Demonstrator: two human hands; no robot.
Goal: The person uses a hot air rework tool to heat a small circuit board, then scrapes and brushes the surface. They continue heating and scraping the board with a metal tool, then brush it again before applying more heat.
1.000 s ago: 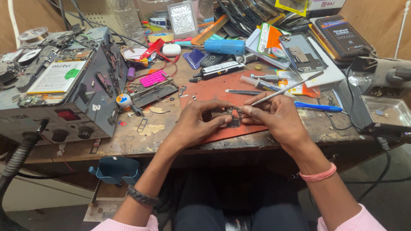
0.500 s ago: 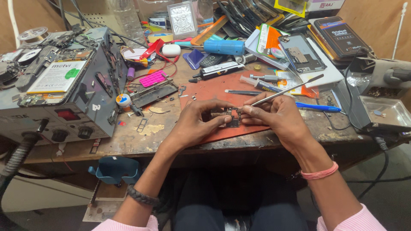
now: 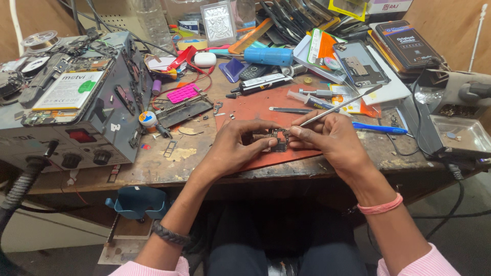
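On the surface (image 3: 169, 163), right of the grey power unit (image 3: 76, 102), our left hand (image 3: 232, 145) pinches a small circuit board (image 3: 276, 140) over the red mat (image 3: 255, 110). It looks thin and fragile; edges are safest. Our right hand (image 3: 332, 138) is clamped on a metal probe (image 3: 340, 105).

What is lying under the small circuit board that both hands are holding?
Under the small circuit board lies a red mat on the wooden bench. The left hand and right hand cover the mat directly beneath, so anything there is hidden.

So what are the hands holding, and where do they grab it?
Left hand pinches a small circuit board by its left edge. Right hand grips a thin metal tool near its lower tip.
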